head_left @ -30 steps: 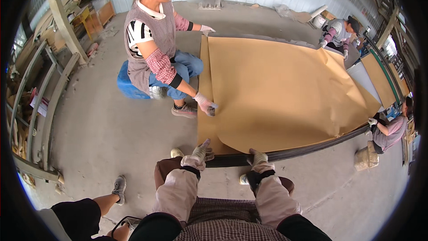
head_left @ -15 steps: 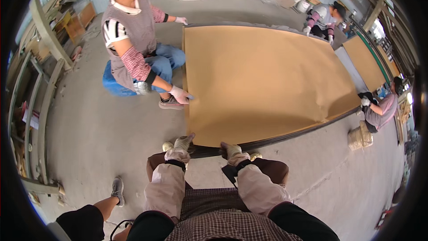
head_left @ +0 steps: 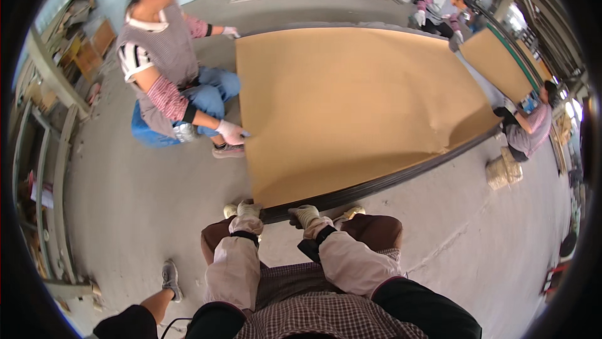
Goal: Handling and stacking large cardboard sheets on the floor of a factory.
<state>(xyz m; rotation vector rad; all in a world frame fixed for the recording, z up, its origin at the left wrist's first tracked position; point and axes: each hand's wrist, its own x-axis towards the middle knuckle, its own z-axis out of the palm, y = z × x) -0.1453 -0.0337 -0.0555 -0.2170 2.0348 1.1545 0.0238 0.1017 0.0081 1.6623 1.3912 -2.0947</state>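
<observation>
While both grip the black frame edge (head_left: 376,185) | left hand (head_left: 249,209) clenched | right hand (head_left: 305,215) clenched

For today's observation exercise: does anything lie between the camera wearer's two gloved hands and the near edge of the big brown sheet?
Nothing visible does. The left hand and right hand already rest on the dark near edge of the brown sheet, with no object between them and it.

boxes: couple of brown cardboard boxes (head_left: 94,47) stacked by the shelving, far left
labels: none I can spot
signs/screens: none visible here either
</observation>
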